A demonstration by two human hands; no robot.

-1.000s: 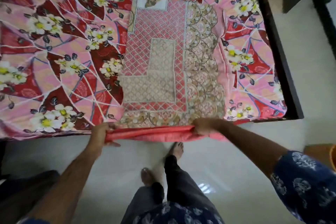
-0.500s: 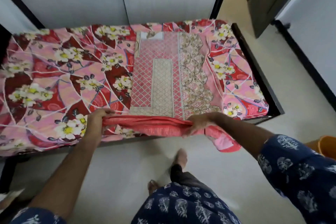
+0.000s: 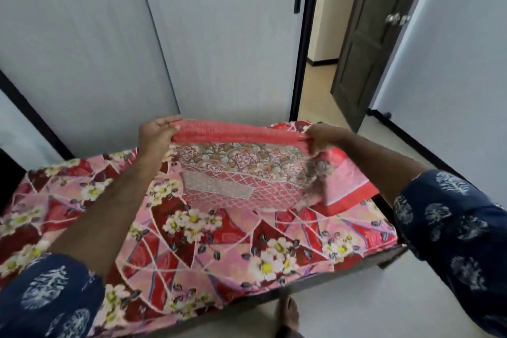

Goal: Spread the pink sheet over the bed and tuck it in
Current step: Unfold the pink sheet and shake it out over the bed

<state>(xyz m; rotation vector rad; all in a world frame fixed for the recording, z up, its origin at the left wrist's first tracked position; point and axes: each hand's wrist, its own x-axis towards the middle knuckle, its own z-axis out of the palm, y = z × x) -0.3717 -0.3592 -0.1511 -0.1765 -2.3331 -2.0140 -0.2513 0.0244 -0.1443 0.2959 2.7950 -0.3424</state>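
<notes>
Over the floral-covered bed (image 3: 323, 287), whose left end is cut off, the left hand (image 3: 157, 133) and right hand (image 3: 323, 136) each clench an end of the pink sheet (image 3: 241, 164), its bunched edge stretched left-right above the far edge, right folds blurred.

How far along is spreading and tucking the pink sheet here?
Early. The bed already carries a flowered pink-and-red cover. In hand: the left hand and right hand hold the folded pink lattice-patterned sheet by its bunched edge, raised above the mattress. Left: unfolding, spreading and tucking it.
</notes>
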